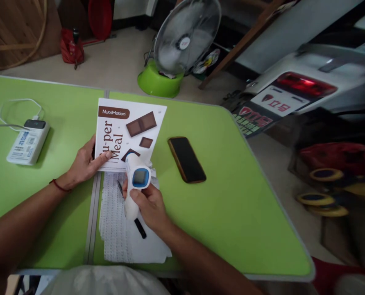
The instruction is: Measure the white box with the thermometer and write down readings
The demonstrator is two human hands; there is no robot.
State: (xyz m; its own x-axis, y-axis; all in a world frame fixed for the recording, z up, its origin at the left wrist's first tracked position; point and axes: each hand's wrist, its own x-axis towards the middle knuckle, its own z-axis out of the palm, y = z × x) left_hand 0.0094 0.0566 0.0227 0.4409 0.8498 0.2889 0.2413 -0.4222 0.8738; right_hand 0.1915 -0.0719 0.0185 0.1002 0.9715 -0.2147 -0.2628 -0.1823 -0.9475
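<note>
My left hand (87, 160) grips the lower left edge of a white box (114, 139) printed "NutriMotion" with brown chocolate pieces, its thumb across the front. In my right hand (148, 200) is a white infrared thermometer (132, 207) with a blue-framed screen; its head points at the box's lower part and overlaps it from this view. Whether the two touch I cannot tell. Beneath them lie printed paper sheets (116, 229) with a small black strip-like object (140, 228) on top. A thin dark item beside the thermometer is partly hidden.
On the green folding table (231, 221), a phone (187, 159) lies right of the box. A white power bank (28, 143) with cables sits at the left. Beyond the table stand a fan (185, 41), a green basin (160, 82) and a scooter (308, 82).
</note>
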